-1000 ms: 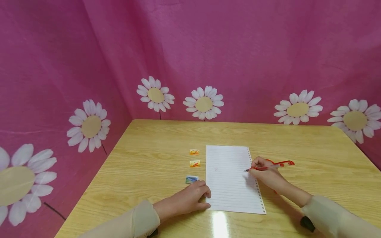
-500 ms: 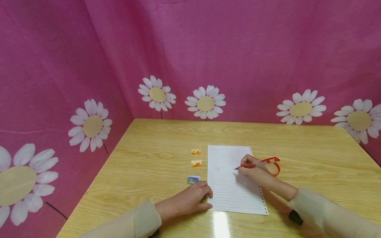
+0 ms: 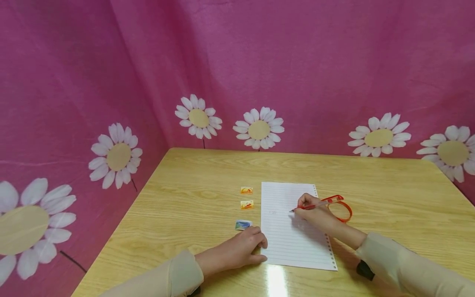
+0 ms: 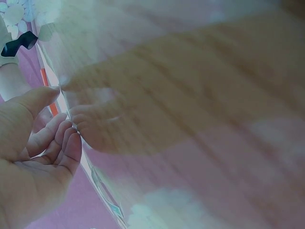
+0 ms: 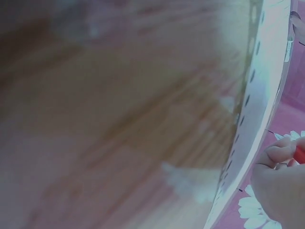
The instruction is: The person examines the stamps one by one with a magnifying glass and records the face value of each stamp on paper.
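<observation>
In the head view a lined sheet of paper (image 3: 282,243) with holes along its right edge lies on the table. Faint writing marks its left half. My right hand (image 3: 315,213) pinches a red pen (image 3: 315,204), tip pointing left at the sheet; whether it touches the paper I cannot tell. In the right wrist view, part of that hand (image 5: 281,176) shows around the pen's red barrel (image 5: 299,155). My left hand (image 3: 245,247) rests at the sheet's lower left edge, fingers loosely bent, beside a blue-green stamp (image 3: 243,225) whose lower corner it partly covers.
Two yellow-orange stamps (image 3: 246,205) lie in a column above the blue one, left of the sheet. A red ring-shaped thing (image 3: 349,212) lies right of the writing hand, partly hidden. A pink curtain (image 3: 315,62) with daisies surrounds the wooden table (image 3: 208,177).
The right hand with the pen has moved left across the sheet, closer to the writing, uncovering more of the red ring. The left hand stays at the paper's edge.
</observation>
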The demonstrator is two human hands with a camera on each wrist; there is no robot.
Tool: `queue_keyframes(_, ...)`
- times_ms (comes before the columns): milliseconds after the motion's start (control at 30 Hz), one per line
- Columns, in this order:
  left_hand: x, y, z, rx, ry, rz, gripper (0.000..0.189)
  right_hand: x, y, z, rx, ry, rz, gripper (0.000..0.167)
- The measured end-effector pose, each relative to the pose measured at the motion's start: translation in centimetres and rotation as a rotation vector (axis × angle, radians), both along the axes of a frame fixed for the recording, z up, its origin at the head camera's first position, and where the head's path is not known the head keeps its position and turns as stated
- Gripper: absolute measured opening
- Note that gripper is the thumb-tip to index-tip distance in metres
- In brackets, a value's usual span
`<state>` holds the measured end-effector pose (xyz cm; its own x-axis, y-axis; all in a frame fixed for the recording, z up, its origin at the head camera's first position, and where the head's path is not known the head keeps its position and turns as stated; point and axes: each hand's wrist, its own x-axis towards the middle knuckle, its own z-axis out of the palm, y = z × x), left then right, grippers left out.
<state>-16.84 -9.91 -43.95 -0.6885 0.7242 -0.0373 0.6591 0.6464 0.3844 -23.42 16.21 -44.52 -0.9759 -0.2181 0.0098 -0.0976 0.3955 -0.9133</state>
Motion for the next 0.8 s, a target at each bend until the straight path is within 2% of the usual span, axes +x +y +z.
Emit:
queue_keyframes(200, 0.03, -0.05, -0.13, -0.004, 0.001, 0.005, 0.021, -0.13, 0.04, -0.27, -0.016, -0.028, 0.006, 0.02)
queue_keyframes(400, -0.02, 0.03, -0.26, -0.014, -0.002, 0.008, 0.021, -0.27, 0.06, -0.45, 0.039, -0.076, 0.001, 0.019)
queue_keyframes(800, 0.0, 0.11, -0.08, -0.035, -0.008, 0.013, 0.021, -0.5, 0.07, -0.61, 0.056, -0.06, 0.027, 0.018)
